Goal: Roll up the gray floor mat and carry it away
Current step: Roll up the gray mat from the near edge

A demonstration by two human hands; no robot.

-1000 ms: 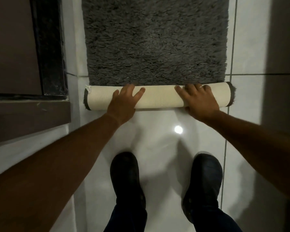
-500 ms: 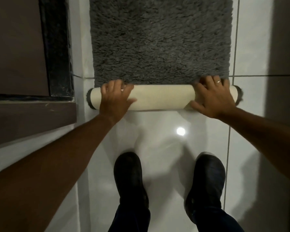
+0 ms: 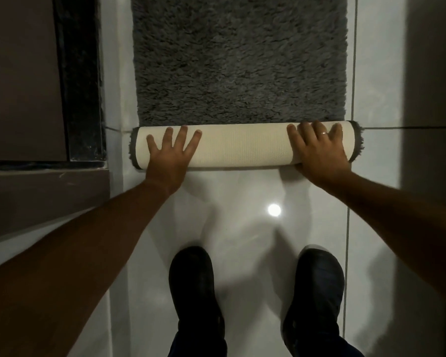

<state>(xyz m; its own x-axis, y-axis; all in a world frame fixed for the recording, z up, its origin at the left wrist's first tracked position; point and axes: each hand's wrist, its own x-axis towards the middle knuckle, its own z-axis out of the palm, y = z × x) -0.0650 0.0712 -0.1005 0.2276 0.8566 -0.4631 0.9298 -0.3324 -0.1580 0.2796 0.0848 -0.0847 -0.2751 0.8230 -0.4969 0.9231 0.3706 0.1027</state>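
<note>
The gray mat (image 3: 240,63) is seen lying on the white tiled floor (image 3: 242,228), its near end rolled into a cream-backed roll (image 3: 242,145) across the frame. The left hand (image 3: 169,155) is pressed flat on the roll's left part, fingers spread wide, nothing clasped. The right hand (image 3: 319,150), a ring (image 3: 324,133) on one finger, is laid over the right end, fingers draped on top and thumb under the near edge. Two black shoes (image 3: 196,292) are planted just behind.
</note>
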